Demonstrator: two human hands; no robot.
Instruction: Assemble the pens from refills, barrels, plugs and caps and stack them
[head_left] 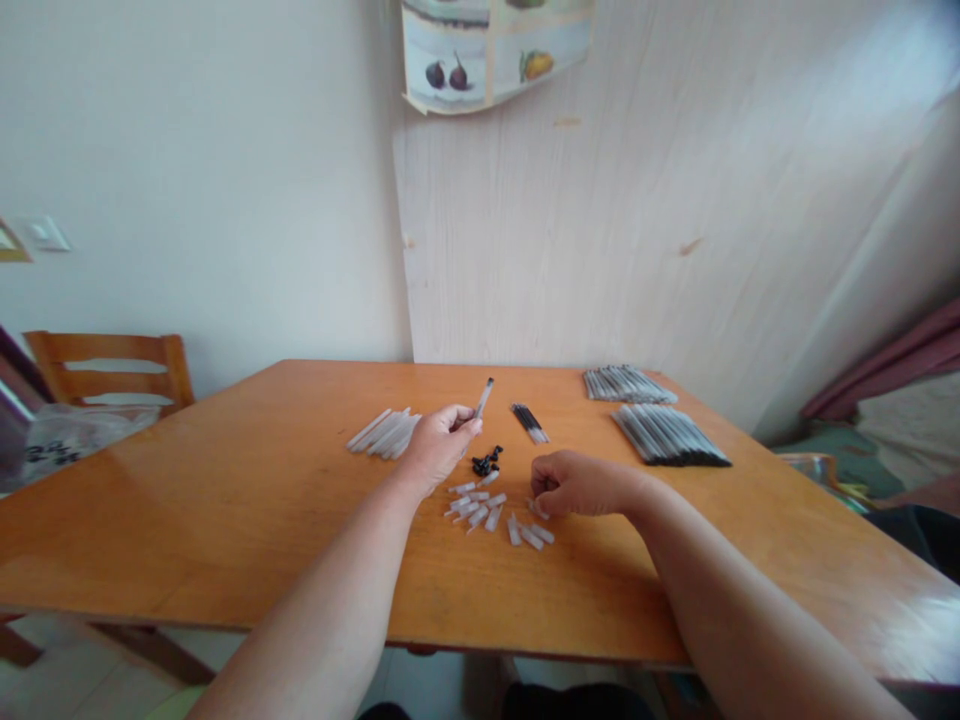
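Observation:
My left hand [442, 445] pinches a clear pen barrel [484, 398] with a black plug at its upper end. The barrel tilts up and away from the fingers. Across from it, my right hand [577, 483] is closed low over the table, its fingertips on a small translucent pen cap [538, 510] that they partly hide. Between the hands lie several loose translucent pen caps [474, 505], and a few more [531, 533] lie nearer the front. Just behind them is a little heap of black plugs [487, 462].
Left of centre, several clear empty barrels [384, 432] lie on the wooden table [247, 500]. Black refills [529, 422] rest behind the plugs. Two rows of pens [664, 435] lie at the right. A chair [112, 370] stands at the left, and a wall closes off the back.

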